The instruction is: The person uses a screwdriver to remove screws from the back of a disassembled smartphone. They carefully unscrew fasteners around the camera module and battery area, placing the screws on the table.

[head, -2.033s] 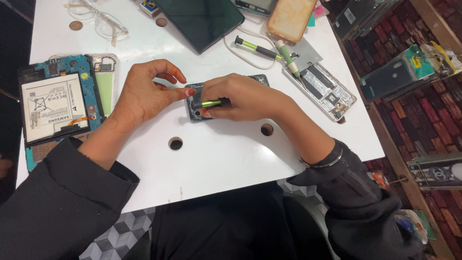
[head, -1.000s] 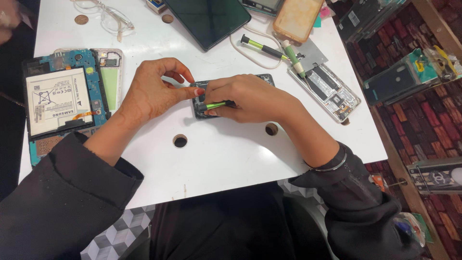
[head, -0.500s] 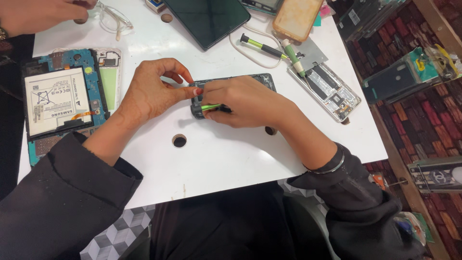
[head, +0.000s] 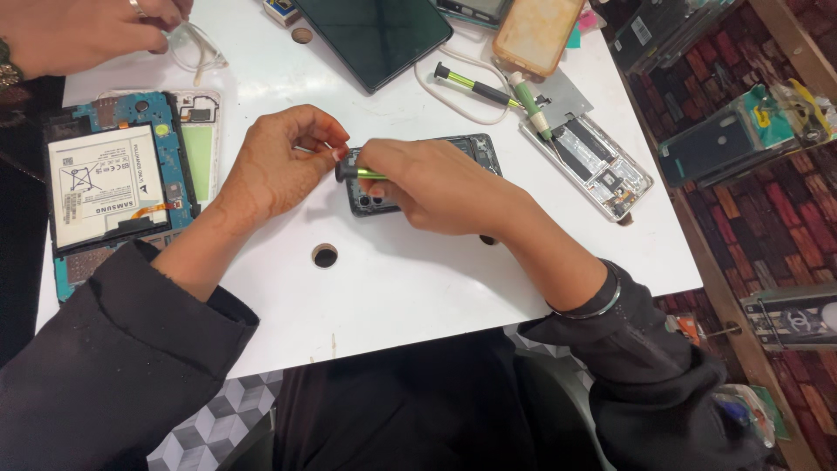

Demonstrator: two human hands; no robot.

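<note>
An opened dark phone body (head: 462, 157) is lying near the middle of the white table (head: 392, 288), mostly under the right hand (head: 436, 183), whose fingers are clamping a green-handled screwdriver (head: 362, 174) over its left end. The left hand (head: 275, 166), just beside it, is pinching the screwdriver's black cap.

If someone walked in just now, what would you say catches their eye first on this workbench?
First, the two hands at the table's middle: the right hand holds a green-handled screwdriver over an opened dark phone, with the left hand pinching at the tool's black end. Next, the opened tablet with its large white battery at the left edge. Another person's hand touches clear glasses at top left.
</note>
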